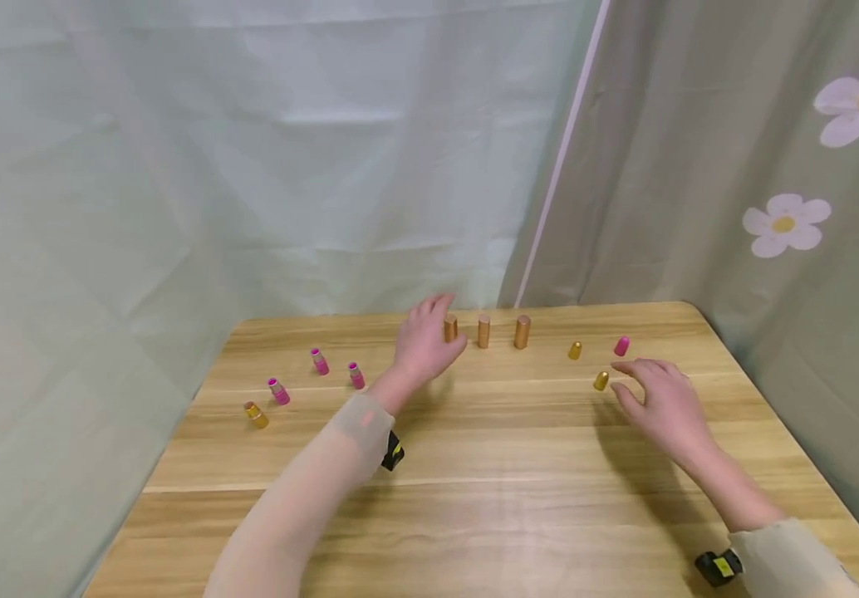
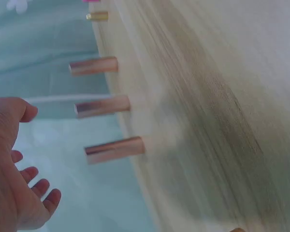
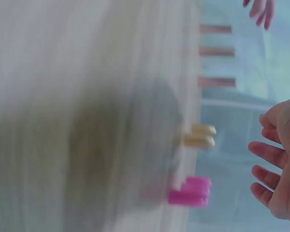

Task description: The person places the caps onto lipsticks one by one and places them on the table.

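Note:
My left hand (image 1: 425, 342) hovers at the leftmost of three upright copper cylinders (image 1: 450, 327), its thumb and fingers spread apart. In the left wrist view that cylinder (image 2: 115, 150) stands apart from the fingers of the left hand (image 2: 19, 169). My right hand (image 1: 661, 403) is held over the right side of the table, thumb and fingers parted, close to a small gold bullet-shaped piece (image 1: 601, 380). Behind it stand another gold piece (image 1: 575, 350) and a pink one (image 1: 621, 345). A second pink piece (image 3: 186, 198) shows in the right wrist view; the hand hides it in the head view.
On the left of the wooden table (image 1: 504, 498) stand several short tubes with ringed tops: pink ones (image 1: 278, 391) and a gold one (image 1: 255, 415). Curtains (image 1: 370, 166) hang right behind the back edge and along the sides.

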{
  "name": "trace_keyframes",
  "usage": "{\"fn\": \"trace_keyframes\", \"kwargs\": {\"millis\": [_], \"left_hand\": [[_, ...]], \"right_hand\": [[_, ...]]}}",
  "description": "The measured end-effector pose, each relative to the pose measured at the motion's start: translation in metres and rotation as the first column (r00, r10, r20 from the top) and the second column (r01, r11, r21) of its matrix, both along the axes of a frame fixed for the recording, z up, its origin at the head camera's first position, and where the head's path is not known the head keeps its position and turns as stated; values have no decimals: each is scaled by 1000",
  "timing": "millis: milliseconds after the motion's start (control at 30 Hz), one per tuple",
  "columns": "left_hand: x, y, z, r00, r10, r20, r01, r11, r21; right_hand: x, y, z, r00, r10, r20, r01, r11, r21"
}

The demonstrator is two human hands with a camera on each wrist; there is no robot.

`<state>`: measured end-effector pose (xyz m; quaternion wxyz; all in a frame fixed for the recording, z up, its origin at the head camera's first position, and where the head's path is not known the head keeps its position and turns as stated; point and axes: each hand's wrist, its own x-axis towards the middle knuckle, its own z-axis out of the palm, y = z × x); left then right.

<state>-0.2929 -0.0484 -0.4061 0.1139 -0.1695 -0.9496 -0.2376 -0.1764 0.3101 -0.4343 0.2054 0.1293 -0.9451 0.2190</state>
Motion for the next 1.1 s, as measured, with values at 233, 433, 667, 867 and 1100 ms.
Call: {"fn": "trace_keyframes", "kwargs": {"millis": [233, 433, 667, 867, 1100], "left_hand": [[29, 8, 11, 981, -183, -67, 174, 977, -121], [50, 15, 17, 950, -308, -52, 293, 937, -192], [72, 15, 16, 900, -437, -12, 409, 852, -328], [82, 11, 6, 878, -479, 20, 449, 807, -383], [96, 13, -11, 858, -508, 75, 493, 774, -397]], "right_hand": [[4, 31, 9, 996, -80, 37, 80, 996, -23], [5, 45, 10, 991, -113, 75, 117, 992, -43], [1, 59, 6, 980, -148, 131, 155, 987, -45], [0, 65, -8, 959, -150, 242, 158, 987, -15], [0, 67, -25, 960, -123, 253, 123, 992, 16]]}}
